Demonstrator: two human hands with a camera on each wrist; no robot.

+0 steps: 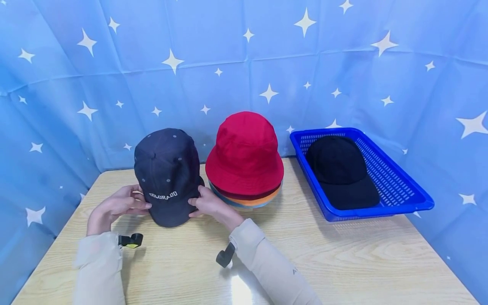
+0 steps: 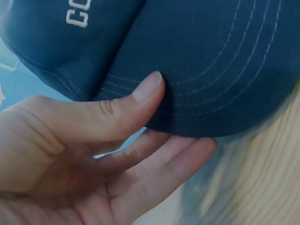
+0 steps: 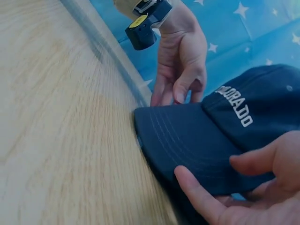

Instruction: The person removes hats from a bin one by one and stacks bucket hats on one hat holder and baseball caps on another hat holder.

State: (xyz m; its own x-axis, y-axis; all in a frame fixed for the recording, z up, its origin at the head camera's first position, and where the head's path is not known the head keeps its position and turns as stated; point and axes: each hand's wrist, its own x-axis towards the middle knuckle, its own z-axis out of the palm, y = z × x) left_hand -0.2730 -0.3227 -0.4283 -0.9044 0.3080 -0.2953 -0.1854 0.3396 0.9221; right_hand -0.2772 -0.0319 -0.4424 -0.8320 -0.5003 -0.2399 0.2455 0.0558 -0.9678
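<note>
A dark navy baseball cap [image 1: 167,165] with white COLORADO lettering stands at the left of the table, its brim facing the person. At the brim's left edge, my left hand [image 1: 123,202] has its thumb on top and its fingers beneath, pinching it; the left wrist view shows this close up. On the other side my right hand [image 1: 209,203] holds the brim, with thumb and index finger [image 3: 199,194] on the upper face and other fingers partly hidden below. Another dark edge [image 1: 201,181] shows behind the cap at its right; what it belongs to is mostly hidden.
A red bucket hat [image 1: 248,156] tops a stack with maroon, orange and blue brims, right beside the cap. Farther right, a blue plastic basket [image 1: 413,203] holds a black baseball cap [image 1: 339,165]. A blue star-patterned curtain [image 1: 228,51] hangs behind the wooden table [image 1: 343,262].
</note>
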